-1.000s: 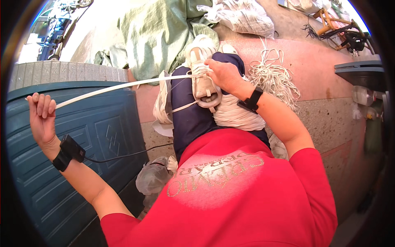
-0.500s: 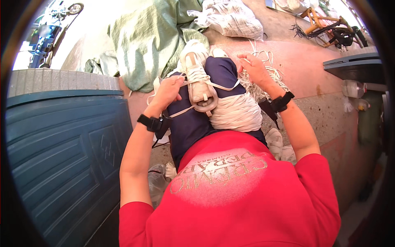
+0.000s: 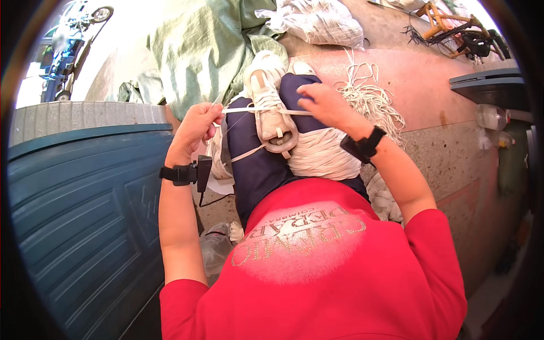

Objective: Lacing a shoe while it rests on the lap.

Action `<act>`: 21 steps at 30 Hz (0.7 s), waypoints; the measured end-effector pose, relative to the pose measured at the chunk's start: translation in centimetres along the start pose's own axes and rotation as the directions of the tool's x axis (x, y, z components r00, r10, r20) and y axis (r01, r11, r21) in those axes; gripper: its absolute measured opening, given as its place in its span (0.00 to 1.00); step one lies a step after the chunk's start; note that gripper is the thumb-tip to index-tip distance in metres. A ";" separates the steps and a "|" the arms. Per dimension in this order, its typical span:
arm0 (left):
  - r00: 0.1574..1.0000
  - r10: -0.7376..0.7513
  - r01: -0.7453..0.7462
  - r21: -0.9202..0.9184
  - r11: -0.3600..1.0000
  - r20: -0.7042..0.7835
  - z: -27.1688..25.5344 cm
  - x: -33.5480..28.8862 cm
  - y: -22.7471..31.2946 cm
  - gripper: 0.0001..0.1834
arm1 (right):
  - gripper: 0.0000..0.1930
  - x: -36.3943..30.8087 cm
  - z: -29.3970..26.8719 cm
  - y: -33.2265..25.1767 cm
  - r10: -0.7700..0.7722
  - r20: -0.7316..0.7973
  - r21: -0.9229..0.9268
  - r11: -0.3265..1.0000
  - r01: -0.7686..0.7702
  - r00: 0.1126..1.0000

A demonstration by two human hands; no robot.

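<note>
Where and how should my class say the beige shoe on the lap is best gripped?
Probably grip the beige shoe at its rounded end nearest the red shirt, coming from the wearer's side. That end faces the wearer and lies clear of the white lace that the left hand draws out leftward from farther up the shoe.

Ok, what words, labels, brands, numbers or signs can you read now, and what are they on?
Red shirt: several lines of lettering across the chest; I won't copy the wording.
Shoe: no lettering I can make out.
Plastic bottle at right: too small and blurred to tell.
Blue door: no readable text.
</note>
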State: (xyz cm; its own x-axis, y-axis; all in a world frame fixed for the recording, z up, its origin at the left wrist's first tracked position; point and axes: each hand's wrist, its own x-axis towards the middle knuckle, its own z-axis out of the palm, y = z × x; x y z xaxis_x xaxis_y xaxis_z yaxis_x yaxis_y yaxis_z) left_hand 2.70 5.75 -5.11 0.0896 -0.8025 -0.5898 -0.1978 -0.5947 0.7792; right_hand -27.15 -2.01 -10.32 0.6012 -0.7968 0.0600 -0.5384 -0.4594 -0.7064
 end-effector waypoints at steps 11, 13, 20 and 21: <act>0.992 -0.075 0.091 0.156 0.984 -0.105 2.4 -0.8 -1.2 0.15 | 0.12 0.2 2.6 -1.6 -0.068 0.099 0.040 0.997 0.065 0.993; 0.998 0.016 -0.005 0.162 0.987 -0.064 4.8 0.3 -1.0 0.15 | 0.12 0.4 2.4 -1.7 -0.014 0.120 0.016 1.000 0.012 0.993; 0.962 0.267 -0.208 0.476 0.854 -0.059 7.3 1.9 -0.7 0.13 | 0.08 0.6 2.2 -1.3 -0.105 0.059 -0.164 0.980 0.113 0.993; 0.964 0.261 -0.212 0.443 0.871 -0.053 7.5 1.9 -0.8 0.11 | 0.08 0.7 2.4 -1.2 -0.174 0.059 -0.182 0.966 0.181 0.983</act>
State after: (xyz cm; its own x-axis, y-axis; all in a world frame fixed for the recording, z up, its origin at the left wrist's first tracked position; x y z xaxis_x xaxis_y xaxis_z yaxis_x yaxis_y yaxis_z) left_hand -4.26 5.08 -8.43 0.0868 -0.9315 -0.3533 -0.6237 -0.3274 0.7098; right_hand -24.67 -1.03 -11.07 0.7191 -0.6807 0.1403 -0.5187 -0.6600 -0.5435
